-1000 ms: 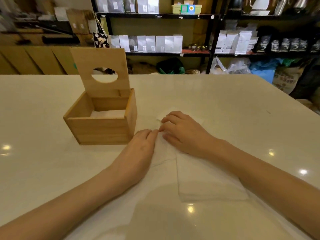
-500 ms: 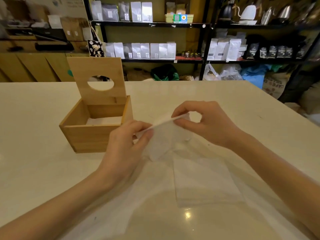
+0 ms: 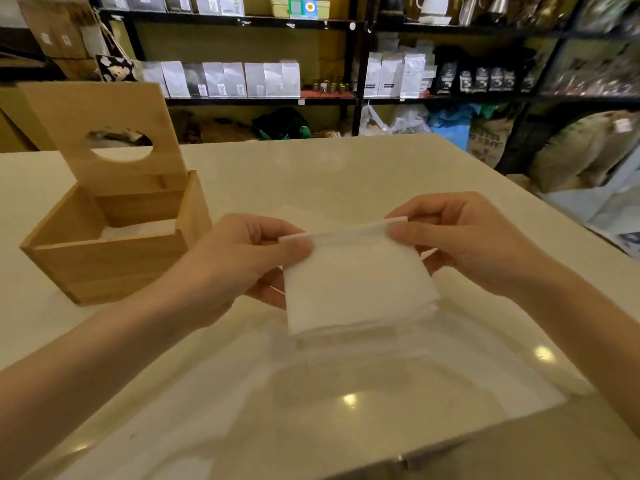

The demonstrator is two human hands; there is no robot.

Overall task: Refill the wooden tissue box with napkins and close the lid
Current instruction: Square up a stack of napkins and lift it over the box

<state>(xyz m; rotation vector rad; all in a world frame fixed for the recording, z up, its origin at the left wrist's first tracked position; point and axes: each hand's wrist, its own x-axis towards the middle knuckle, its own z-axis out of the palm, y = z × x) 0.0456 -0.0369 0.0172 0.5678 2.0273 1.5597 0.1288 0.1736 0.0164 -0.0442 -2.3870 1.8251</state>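
Pale, glossy cream table [image 3: 339, 174], wide and smooth, dotted with small round glints of ceiling light near the front and right. At its near edge, a clear plastic wrapper [image 3: 398, 375], blurred and hard to outline. On the left of the table, standing apart from both hands: wooden tissue box [image 3: 104, 261], lid [image 3: 104, 133] raised upright at the back, round hole cut through it, white napkins [image 3: 138, 228] lying low inside. Held up over the middle of the table, a folded white napkin [image 3: 356, 282], hanging down from its top edge. Left hand [image 3: 235, 261] pinching the top left corner between thumb and curled fingers; right hand [image 3: 464, 240] pinching the top right corner the same way, top edge stretched between the two. Beyond the far edge of the table, black metal shelves [image 3: 353, 64] against a yellow-green wall, lined with rows of white pouches [image 3: 221, 79] and, farther right, dark pouches [image 3: 485, 79]. On the top shelf, a white kettle [image 3: 433, 6] and metal pitchers, blurred. Below the shelves, plastic bags in blue and clear, plus burlap sacks [image 3: 585, 147] at the far right. At far left, cardboard boxes [image 3: 59, 29] stacked behind the lid.
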